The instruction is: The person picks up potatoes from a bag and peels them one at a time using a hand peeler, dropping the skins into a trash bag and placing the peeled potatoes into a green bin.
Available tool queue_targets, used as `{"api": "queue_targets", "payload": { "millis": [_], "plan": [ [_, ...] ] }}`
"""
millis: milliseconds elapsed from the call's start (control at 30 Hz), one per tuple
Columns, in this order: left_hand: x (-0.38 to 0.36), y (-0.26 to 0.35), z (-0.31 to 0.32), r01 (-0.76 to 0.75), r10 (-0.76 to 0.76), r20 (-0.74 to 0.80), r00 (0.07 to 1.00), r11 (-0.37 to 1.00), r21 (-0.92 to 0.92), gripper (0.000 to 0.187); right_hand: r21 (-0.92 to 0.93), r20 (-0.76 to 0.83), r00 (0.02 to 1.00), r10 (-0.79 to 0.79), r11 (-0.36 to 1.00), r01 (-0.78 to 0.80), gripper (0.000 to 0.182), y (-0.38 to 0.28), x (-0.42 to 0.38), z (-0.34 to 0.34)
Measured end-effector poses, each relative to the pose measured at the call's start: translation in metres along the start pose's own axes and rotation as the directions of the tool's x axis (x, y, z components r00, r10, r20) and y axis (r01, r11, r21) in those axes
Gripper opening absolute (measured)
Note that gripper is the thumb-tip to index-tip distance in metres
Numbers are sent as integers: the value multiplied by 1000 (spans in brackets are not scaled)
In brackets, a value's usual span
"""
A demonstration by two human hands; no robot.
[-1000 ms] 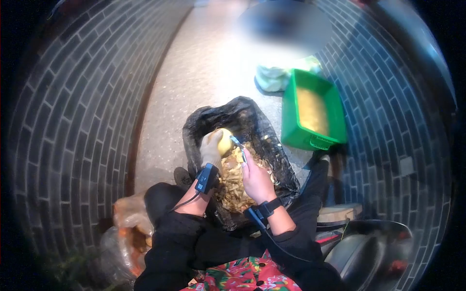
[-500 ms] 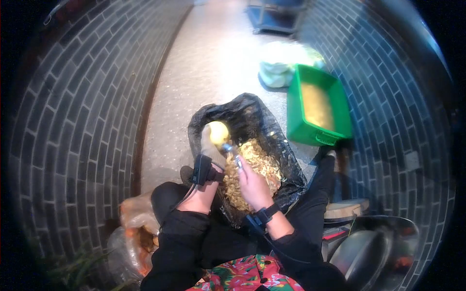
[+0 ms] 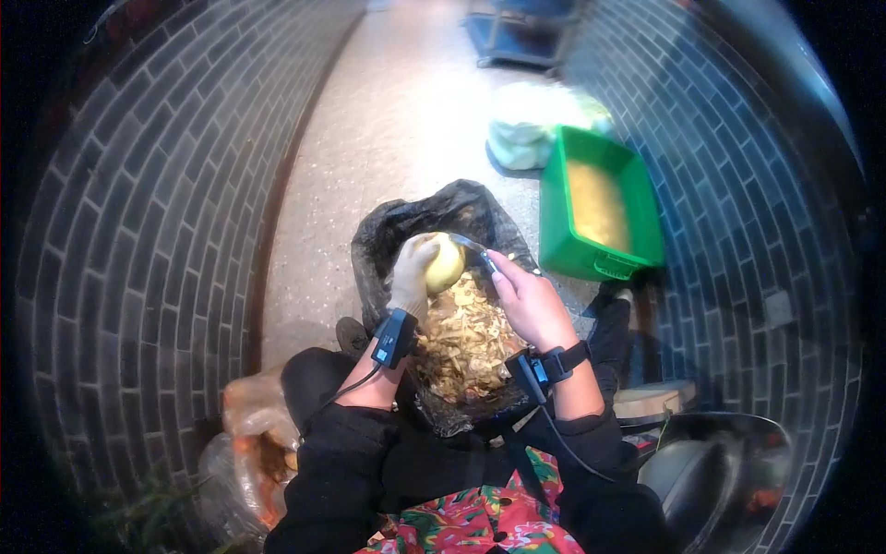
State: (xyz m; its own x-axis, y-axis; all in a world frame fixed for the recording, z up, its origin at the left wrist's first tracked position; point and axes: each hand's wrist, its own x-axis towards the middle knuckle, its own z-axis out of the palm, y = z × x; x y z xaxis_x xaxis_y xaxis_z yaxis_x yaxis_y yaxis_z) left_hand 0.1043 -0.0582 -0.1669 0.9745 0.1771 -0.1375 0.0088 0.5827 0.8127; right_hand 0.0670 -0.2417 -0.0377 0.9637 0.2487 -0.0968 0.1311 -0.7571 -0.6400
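My left hand [image 3: 412, 270], in a pale glove, is closed round a peeled, yellowish potato [image 3: 447, 262]. In my bare right hand [image 3: 532, 305] is a peeler [image 3: 486, 256], gripped by its handle, with its metal head at the upper right side of the potato. Both hands are over an open black plastic bag [image 3: 388, 222] standing between my legs. Inside the bag lies a heap of peelings [image 3: 468, 342], brown and pale yellow.
Ahead on the right stands a green crate [image 3: 550, 212] with something yellowish inside. Behind it are a whitish full bag [image 3: 517, 138] and a blue trolley [image 3: 517, 42]. A clear plastic bag [image 3: 249, 406] sits at my left, a metal basin [image 3: 780, 462] at my right. Brick walls rise on both sides.
My right hand has moved up and right, bringing the peeler from below the potato to its upper right. The potato has shifted slightly right and down in my left hand.
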Motion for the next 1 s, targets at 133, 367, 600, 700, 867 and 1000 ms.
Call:
{"api": "queue_targets", "payload": {
  "millis": [133,367,600,700,867,1000],
  "plan": [
    [-1,5,2,-157,166,-15,986,957,243,36,-37,61,997,52,998,-50,40,-1,0,0],
    [-12,9,7,-148,209,-111,972,904,400,35,6,50,996,72,997,-73,39,1,-12,24],
    [-14,32,12,220,-280,-240,930,944,-248,42,152,98,993,72,985,-87,41,8,-38,50],
    [-7,14,-1,174,-203,-159,966,968,-180,46,74,57,992,110,991,-114,42,12,-29,38],
    [-7,8,6,243,-243,22,970,954,-175,42,94,-139,990,-19,995,32,40,18,-6,25],
    [-9,11,6,303,-305,-8,952,948,-95,41,60,-6,999,39,997,-39,43,7,-2,15]
  ]
}}
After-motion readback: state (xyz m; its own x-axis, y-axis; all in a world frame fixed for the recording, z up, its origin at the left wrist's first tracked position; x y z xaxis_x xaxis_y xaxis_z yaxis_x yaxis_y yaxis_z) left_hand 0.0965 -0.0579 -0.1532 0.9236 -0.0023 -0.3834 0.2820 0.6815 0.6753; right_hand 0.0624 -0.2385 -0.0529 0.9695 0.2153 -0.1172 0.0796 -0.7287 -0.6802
